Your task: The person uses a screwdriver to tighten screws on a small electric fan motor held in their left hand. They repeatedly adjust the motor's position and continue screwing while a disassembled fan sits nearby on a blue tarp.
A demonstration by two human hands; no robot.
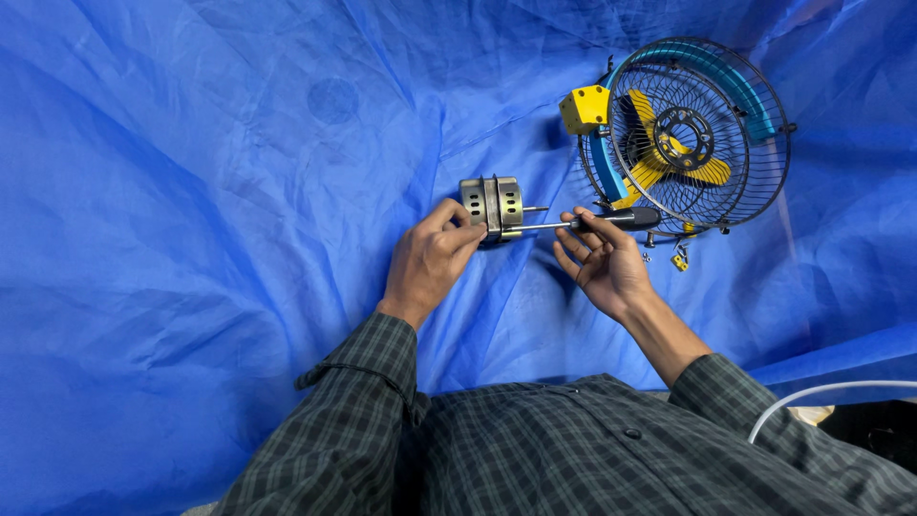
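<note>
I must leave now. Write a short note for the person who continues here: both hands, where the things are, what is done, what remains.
Left hand: grips the metal motor housing and steadies it on the blue sheet.
Right hand: holds the screwdriver by its black handle, with the tip at the side of the housing.
Fan cage with yellow blades lies to the right, and the yellow box is at its rim. Small loose parts lie below the cage.
Done: the motor is out of the fan.
Left: the screw work on the housing. How far it has got cannot be seen.
</note>
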